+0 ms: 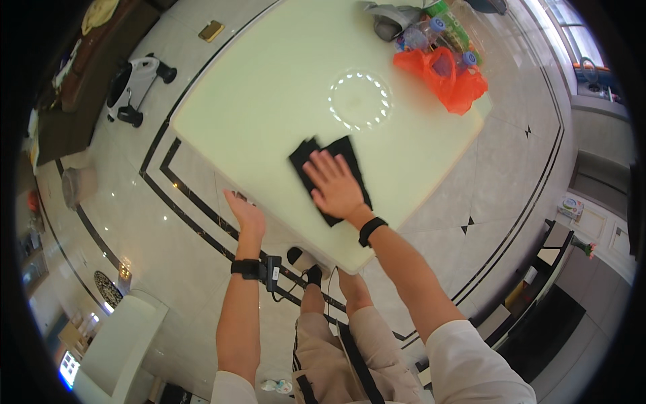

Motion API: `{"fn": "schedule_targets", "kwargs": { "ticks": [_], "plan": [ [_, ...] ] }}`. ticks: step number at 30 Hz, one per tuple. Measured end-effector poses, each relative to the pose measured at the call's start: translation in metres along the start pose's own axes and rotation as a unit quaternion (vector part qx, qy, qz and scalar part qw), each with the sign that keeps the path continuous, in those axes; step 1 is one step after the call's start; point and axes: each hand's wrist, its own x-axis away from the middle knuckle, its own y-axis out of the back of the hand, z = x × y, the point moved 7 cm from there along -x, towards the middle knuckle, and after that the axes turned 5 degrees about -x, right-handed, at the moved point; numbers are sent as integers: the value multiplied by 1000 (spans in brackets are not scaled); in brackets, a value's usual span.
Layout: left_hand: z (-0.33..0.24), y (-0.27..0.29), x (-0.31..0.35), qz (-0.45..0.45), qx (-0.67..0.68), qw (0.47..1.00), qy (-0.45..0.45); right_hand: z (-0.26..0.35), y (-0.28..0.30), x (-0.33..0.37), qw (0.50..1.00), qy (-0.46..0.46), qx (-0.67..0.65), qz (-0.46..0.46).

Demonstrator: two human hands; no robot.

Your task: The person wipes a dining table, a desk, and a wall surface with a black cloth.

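Note:
My right hand (336, 188) lies flat on a folded black cloth (351, 153), fingers spread and pressed down rather than wrapped round it. Under the cloth is the pale, glossy top of a table (256, 94), near its closest corner. By the table's left front edge is my left hand (247, 217), with nothing seen in it. A stretched-out digit shows at its left, while the other fingers are partly hidden at the edge. Each wrist wears a black strap, and the left one carries a small dark box.
At the table's far right corner sit an orange plastic bag (452, 87), clear bottles (431, 34) with blue caps and a grey bag (390, 25). A ring of light reflects off the tabletop. On the floor at left stand a white-and-black ride-on toy (140, 84) and a bin (79, 187).

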Motion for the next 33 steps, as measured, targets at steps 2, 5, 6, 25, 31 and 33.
{"fn": "schedule_targets", "kwargs": {
  "ticks": [2,5,6,25,31,33],
  "plan": [
    [-5,-10,-33,56,-2,998,-24,-47,22,-22,996,-57,42,-46],
    [0,-14,-38,-122,-117,985,26,-128,59,-39,988,-90,88,-89],
    [-6,-16,-25,-181,-167,968,41,-152,72,-43,984,-104,105,-96],
    [-17,-27,-15,-165,-238,953,89,-91,44,-56,968,-207,84,-115],
    [-1,-12,-43,-15,-154,976,156,74,-36,-71,980,-185,-24,-73],
    [-15,3,-40,77,-32,971,226,111,-53,-78,981,-175,-54,-71]
  ]
}}
